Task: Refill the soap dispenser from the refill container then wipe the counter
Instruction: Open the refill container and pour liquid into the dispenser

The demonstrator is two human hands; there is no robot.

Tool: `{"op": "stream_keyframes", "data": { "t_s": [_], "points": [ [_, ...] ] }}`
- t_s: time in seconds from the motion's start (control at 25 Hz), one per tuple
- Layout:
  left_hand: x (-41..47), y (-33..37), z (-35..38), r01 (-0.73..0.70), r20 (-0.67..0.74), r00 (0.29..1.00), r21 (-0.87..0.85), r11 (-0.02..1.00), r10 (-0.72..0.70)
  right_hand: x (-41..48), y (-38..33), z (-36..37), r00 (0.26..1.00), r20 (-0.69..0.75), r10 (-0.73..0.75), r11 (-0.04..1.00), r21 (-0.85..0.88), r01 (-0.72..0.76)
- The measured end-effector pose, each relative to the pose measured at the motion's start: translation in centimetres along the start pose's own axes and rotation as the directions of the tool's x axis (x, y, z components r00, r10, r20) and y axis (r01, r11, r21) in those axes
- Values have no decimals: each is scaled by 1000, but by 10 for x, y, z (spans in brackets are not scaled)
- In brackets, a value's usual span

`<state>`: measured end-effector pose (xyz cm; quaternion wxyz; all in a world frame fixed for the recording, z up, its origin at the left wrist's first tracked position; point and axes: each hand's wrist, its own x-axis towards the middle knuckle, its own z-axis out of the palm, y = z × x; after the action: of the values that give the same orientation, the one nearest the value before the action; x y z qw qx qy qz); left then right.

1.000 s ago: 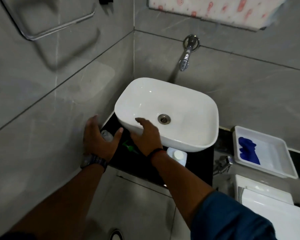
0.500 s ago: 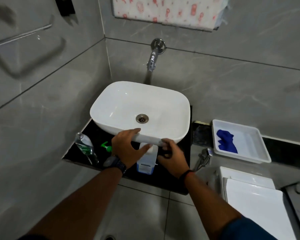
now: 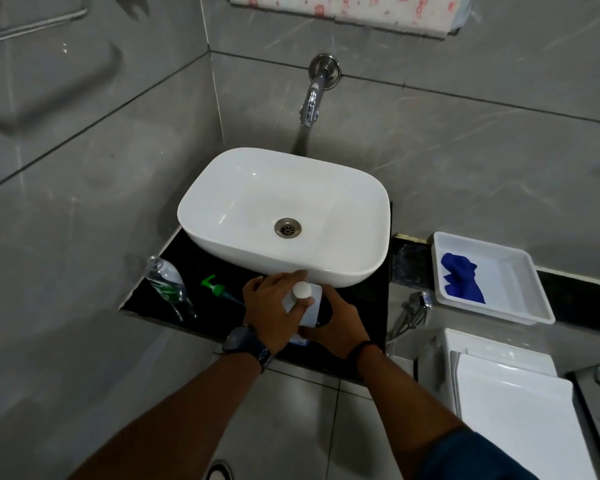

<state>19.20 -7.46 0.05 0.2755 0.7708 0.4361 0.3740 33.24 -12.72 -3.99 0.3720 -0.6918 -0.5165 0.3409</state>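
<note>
A white refill container [image 3: 309, 308] with a round white cap stands on the black counter [image 3: 187, 268] just in front of the basin. My left hand [image 3: 274, 313] wraps its left side and top. My right hand [image 3: 336, 327] grips its lower right side. A clear soap dispenser bottle [image 3: 165, 284] stands open at the counter's left end. Its green pump head [image 3: 215, 287] lies on the counter between the bottle and my left hand. A blue cloth [image 3: 461, 277] lies in a white tray.
The white basin [image 3: 284, 220] covers most of the counter, with a wall tap [image 3: 312, 98] above it. The white tray [image 3: 520, 292] sits on a ledge to the right. A toilet cistern [image 3: 510, 393] stands at lower right, a spray hose [image 3: 413, 310] beside it.
Both hands moved from the dispenser at the left over to the refill container and closed around it. The view shifted right, and the container rose slightly.
</note>
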Motion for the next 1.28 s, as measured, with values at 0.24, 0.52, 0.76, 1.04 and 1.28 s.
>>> {"op": "stream_keyframes", "data": {
  "t_s": [0.24,0.52,0.76,1.04,1.28],
  "points": [
    [-3,4,-5,106,-171,980,17,994,-101,2,-2,-1,998,-60,-6,1000,13,7],
    [0,11,-5,-16,4,1000,-45,999,16,2,-2,-3,998,-59,-31,999,-17,30],
    [0,12,-10,2,-61,998,95,995,4,1,-1,-4,997,-67,-24,999,-24,23],
    [5,5,-9,-22,-63,998,94,995,28,1,5,-4,997,-75,2,999,-43,-5],
    [15,4,-6,-102,-21,994,102,990,104,5,7,-1,997,-73,6,994,-105,-13]
  ]
}}
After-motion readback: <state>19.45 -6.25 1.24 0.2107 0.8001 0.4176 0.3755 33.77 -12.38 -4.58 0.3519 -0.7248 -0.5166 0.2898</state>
